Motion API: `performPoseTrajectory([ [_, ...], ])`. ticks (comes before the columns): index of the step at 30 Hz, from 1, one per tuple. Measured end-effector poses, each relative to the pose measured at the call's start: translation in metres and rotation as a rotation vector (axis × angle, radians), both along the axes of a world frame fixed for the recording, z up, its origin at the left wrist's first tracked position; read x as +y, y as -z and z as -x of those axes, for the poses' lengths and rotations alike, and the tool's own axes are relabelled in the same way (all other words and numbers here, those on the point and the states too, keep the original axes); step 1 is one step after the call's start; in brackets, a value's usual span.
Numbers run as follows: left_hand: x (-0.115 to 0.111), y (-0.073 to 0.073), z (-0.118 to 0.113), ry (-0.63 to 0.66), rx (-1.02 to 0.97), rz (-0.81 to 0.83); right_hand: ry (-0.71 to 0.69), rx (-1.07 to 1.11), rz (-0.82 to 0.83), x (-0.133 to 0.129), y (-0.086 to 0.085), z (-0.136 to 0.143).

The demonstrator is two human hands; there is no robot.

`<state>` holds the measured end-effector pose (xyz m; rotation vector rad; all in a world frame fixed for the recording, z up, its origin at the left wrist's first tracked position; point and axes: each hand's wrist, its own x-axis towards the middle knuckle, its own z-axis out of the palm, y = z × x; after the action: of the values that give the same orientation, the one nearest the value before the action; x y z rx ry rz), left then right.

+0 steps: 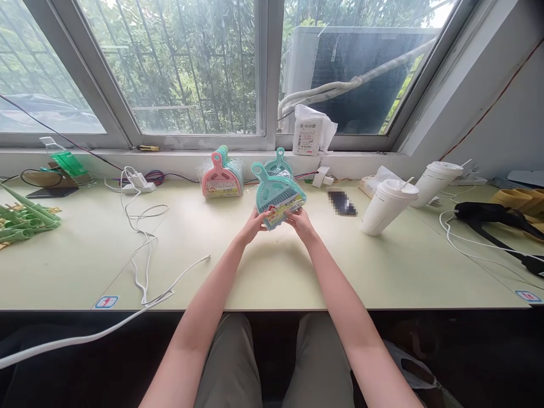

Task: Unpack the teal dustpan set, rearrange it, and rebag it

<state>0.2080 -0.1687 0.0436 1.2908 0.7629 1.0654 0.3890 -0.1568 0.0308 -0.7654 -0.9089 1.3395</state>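
A teal dustpan-and-brush set (276,195) in clear wrap, with a yellow label on its lower edge, is held tilted above the table. My left hand (254,225) grips its lower left corner, and my right hand (301,222) grips the lower right. Another teal set (279,163) stands just behind it, partly hidden. To the left, a row of wrapped sets with a pink one (220,177) in front stands near the windowsill.
White cables (147,238) and a power strip (138,184) lie left. Two white cups (385,209) (436,182), a blurred dark object (341,203) and a black strap (488,218) are right. A tissue pack (309,133) stands on the sill.
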Motion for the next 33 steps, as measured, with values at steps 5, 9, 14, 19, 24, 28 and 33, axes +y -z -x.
performPoseTrajectory([
  [5,-0.003,-0.003,-0.001,0.037,0.010,-0.020,-0.055,0.011,-0.019,0.001,0.001,-0.003],
  [9,-0.004,-0.004,-0.001,0.026,0.004,-0.012,-0.036,-0.001,-0.020,0.001,0.001,-0.002],
  [14,-0.004,-0.005,0.000,0.031,0.032,-0.020,-0.003,-0.017,-0.008,0.002,0.001,-0.001],
  [19,-0.003,-0.005,0.002,0.049,0.044,-0.030,0.018,-0.028,0.004,0.000,0.002,0.003],
  [24,0.000,-0.005,0.003,-0.004,0.012,0.008,-0.013,-0.094,0.048,-0.001,-0.004,0.000],
  [28,0.011,-0.001,0.015,-0.121,-0.069,0.078,0.270,-0.321,0.198,0.002,-0.005,-0.024],
  [33,0.026,0.004,0.035,-0.212,-0.140,0.220,0.573,-0.861,-0.207,0.003,-0.001,-0.039],
])
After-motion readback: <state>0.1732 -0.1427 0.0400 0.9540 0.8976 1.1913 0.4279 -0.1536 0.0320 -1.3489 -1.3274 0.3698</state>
